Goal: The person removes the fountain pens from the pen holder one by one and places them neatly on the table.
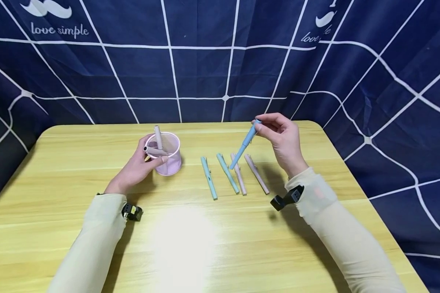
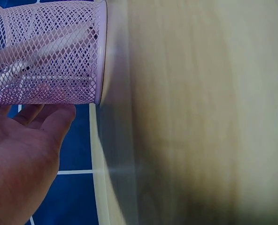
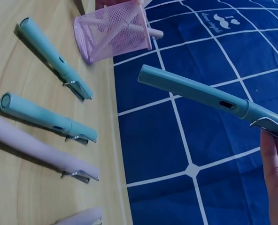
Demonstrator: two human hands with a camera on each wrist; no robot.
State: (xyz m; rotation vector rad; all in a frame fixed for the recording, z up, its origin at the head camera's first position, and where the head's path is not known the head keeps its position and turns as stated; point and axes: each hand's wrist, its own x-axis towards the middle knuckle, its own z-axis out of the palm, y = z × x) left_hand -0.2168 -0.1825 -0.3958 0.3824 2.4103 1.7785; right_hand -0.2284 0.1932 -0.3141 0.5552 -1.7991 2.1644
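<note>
My left hand holds a pink mesh pen holder, thumb on its near side and fingers round the left. The holder stands upright on the table, with two pale mauve pens leaning inside. On the right, my right hand pinches a capped blue pen near its clip end, between thumb and fingers. That pen is raised in the air and slants down to the left. Below it lie two green pens and two pinkish pens, side by side, their metal clips toward the far edge.
The wooden table has a rounded far edge. Behind it and along the right hangs a dark blue curtain with white grid lines. Each wrist wears a small black camera over a pale sleeve.
</note>
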